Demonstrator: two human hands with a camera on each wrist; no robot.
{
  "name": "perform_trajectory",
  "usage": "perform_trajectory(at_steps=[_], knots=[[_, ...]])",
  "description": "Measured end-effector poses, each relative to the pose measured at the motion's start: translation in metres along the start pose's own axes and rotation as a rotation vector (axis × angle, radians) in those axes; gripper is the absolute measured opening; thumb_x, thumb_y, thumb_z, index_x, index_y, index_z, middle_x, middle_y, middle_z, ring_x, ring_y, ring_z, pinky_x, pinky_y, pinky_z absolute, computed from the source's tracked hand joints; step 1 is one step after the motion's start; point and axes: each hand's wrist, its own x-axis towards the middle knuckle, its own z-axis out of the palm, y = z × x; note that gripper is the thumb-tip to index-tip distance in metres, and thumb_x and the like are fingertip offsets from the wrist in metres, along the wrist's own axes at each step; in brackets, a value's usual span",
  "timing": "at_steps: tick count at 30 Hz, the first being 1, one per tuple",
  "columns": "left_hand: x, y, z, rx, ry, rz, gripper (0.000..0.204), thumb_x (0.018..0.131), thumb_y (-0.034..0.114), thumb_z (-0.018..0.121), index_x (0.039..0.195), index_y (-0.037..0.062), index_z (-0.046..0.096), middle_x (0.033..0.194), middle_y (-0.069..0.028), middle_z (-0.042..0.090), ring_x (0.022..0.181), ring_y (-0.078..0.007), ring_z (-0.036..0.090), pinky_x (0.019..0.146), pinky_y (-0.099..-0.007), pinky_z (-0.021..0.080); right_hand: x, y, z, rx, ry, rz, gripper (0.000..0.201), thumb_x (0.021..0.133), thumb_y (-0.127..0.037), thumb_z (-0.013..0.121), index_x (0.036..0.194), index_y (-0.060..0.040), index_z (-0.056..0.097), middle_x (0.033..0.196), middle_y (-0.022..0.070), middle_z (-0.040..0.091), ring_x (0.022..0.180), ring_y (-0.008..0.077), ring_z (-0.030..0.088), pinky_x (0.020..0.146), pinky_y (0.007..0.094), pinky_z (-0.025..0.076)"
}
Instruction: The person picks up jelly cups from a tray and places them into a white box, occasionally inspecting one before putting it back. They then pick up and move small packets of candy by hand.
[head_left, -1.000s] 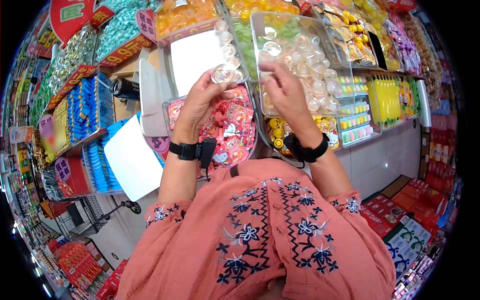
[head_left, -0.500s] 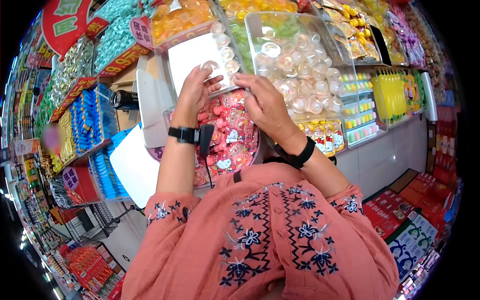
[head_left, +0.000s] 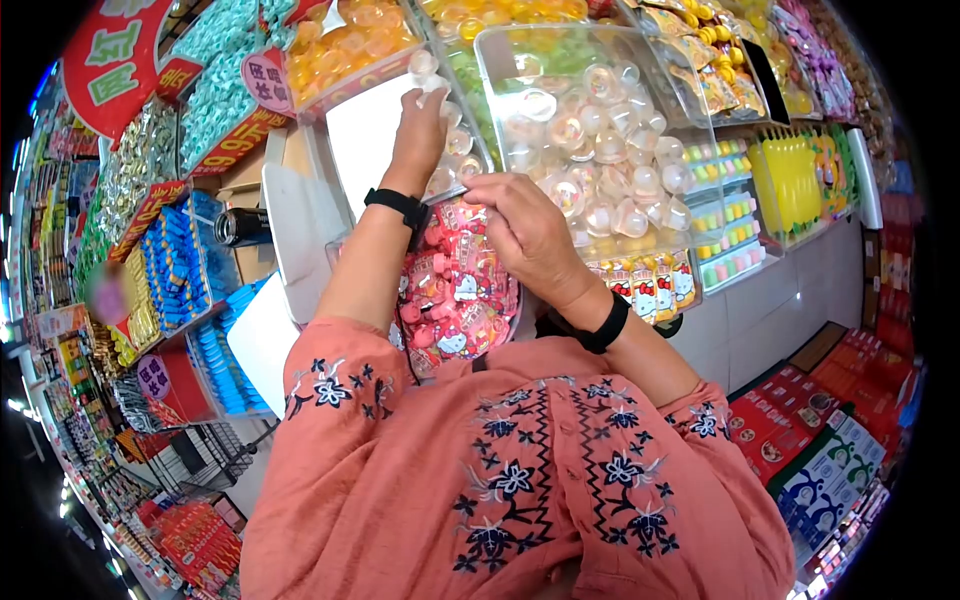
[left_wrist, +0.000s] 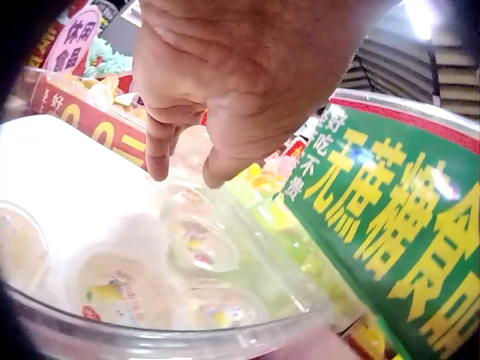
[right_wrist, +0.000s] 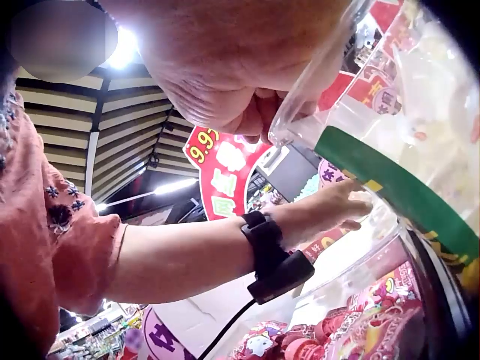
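In the head view my left hand (head_left: 420, 140) reaches into a narrow clear bin (head_left: 330, 165) holding a white sheet (head_left: 358, 130) and a row of jelly cups (head_left: 458, 142). The left wrist view shows its thumb and finger pointing down around a pale jelly cup (left_wrist: 193, 146) at the row's far end. Two more cups (left_wrist: 112, 289) lie on the white sheet nearer the rim. My right hand (head_left: 530, 230) is at the bin's front rim with fingers curled; its fingertips meet clear plastic in the right wrist view, partly hidden by the hand.
A larger clear bin (head_left: 700, 110) heaped with jelly cups stands to the right. Below the hands lie pink and red packets (head_left: 455, 290). A white lid (head_left: 297, 220) and a dark bottle (head_left: 238, 226) are on the left. Yellow candies (head_left: 783, 190) stand farther right.
My left hand has moved forward from near the front rim to the row's far end. My right hand has come down and left from the large bin to the narrow bin's front rim.
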Motion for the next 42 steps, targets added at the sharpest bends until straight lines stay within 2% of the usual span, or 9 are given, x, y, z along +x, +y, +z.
perform_trajectory(at_steps=[6, 12, 21, 26, 28, 30, 32, 38, 42], knots=[[-0.010, 0.006, -0.002, -0.035, -0.085, 0.015, 0.054, 0.086, 0.009, 0.068, 0.136, 0.0048, 0.050, 0.137, -0.0284, 0.042, 0.119, -0.0449, 0.053, 0.098, -0.0424, 0.049, -0.001, 0.001, -0.001, 0.019, 0.000, -0.002, 0.026, 0.076, 0.007, 0.054, 0.100, -0.0009, 0.061, 0.108, 0.0154, 0.065, 0.102, 0.0347, 0.061, 0.091, 0.0429, 0.049], [-0.002, 0.004, -0.002, -0.008, -0.101, -0.267, 0.045, 0.082, 0.013, 0.073, 0.118, -0.0056, 0.053, 0.114, -0.0314, 0.059, 0.105, -0.0465, 0.059, 0.087, -0.0478, 0.050, -0.001, 0.000, -0.002, -0.015, -0.009, -0.027, 0.027, 0.077, 0.007, 0.054, 0.102, -0.0019, 0.060, 0.107, 0.0146, 0.065, 0.101, 0.0342, 0.061, 0.091, 0.0431, 0.048], [0.006, -0.007, 0.011, 0.020, -0.051, -0.165, 0.045, 0.081, 0.022, 0.075, 0.112, -0.0070, 0.058, 0.105, -0.0312, 0.063, 0.097, -0.0458, 0.061, 0.081, -0.0484, 0.049, -0.001, 0.001, -0.001, -0.002, -0.006, -0.036, 0.027, 0.077, 0.007, 0.054, 0.102, -0.0032, 0.059, 0.108, 0.0134, 0.064, 0.101, 0.0340, 0.060, 0.091, 0.0438, 0.048], [0.004, -0.013, -0.001, 0.044, 0.018, -0.126, 0.055, 0.082, 0.027, 0.074, 0.120, -0.0086, 0.055, 0.108, -0.0304, 0.062, 0.103, -0.0454, 0.060, 0.090, -0.0466, 0.049, -0.002, 0.001, -0.001, 0.031, 0.021, -0.033, 0.026, 0.079, 0.006, 0.053, 0.102, -0.0034, 0.060, 0.106, 0.0140, 0.065, 0.100, 0.0340, 0.061, 0.089, 0.0424, 0.049], [0.008, -0.002, -0.024, -0.093, -0.016, -0.242, 0.061, 0.082, 0.032, 0.074, 0.122, -0.0104, 0.055, 0.116, -0.0320, 0.060, 0.105, -0.0434, 0.061, 0.092, -0.0444, 0.049, -0.002, 0.000, -0.008, 0.057, 0.046, 0.022, 0.024, 0.081, 0.005, 0.053, 0.102, -0.0029, 0.060, 0.104, 0.0146, 0.065, 0.096, 0.0335, 0.062, 0.086, 0.0407, 0.050], [-0.004, 0.008, -0.036, -0.144, -0.049, -0.290, 0.065, 0.088, 0.038, 0.072, 0.127, -0.0097, 0.053, 0.118, -0.0218, 0.063, 0.101, -0.0274, 0.066, 0.079, -0.0357, 0.055, -0.005, -0.007, -0.024, 0.091, 0.062, 0.142, 0.021, 0.084, 0.002, 0.053, 0.102, -0.0020, 0.061, 0.102, 0.0152, 0.065, 0.093, 0.0324, 0.064, 0.082, 0.0385, 0.052], [-0.034, 0.054, -0.087, -0.604, -0.023, -0.372, 0.061, 0.092, 0.037, 0.067, 0.131, -0.0077, 0.049, 0.119, -0.0171, 0.062, 0.102, -0.0229, 0.065, 0.076, -0.0315, 0.056, 0.012, 0.007, -0.066, 0.056, 0.199, 0.303, 0.022, 0.087, -0.004, 0.055, 0.107, -0.0012, 0.063, 0.102, 0.0152, 0.067, 0.090, 0.0295, 0.066, 0.079, 0.0359, 0.053], [-0.104, 0.102, -0.111, -0.784, -0.068, -0.473, 0.051, 0.094, 0.027, 0.064, 0.130, -0.0053, 0.050, 0.113, -0.0135, 0.062, 0.095, -0.0183, 0.065, 0.076, -0.0289, 0.054, -0.011, 0.050, -0.105, -0.156, -0.211, 0.370, 0.040, 0.087, -0.016, 0.065, 0.123, 0.0001, 0.061, 0.113, 0.0134, 0.068, 0.099, 0.0209, 0.064, 0.086, 0.0350, 0.051], [-0.133, 0.116, -0.107, -0.805, -0.115, -0.517, 0.050, 0.096, 0.028, 0.063, 0.131, -0.0039, 0.050, 0.113, -0.0125, 0.062, 0.096, -0.0176, 0.065, 0.076, -0.0285, 0.052, -0.024, 0.049, -0.086, -0.349, -0.345, 0.152, 0.055, 0.080, -0.020, 0.071, 0.130, -0.0028, 0.055, 0.121, 0.0206, 0.062, 0.107, 0.0352, 0.062, 0.091, 0.0389, 0.050]])
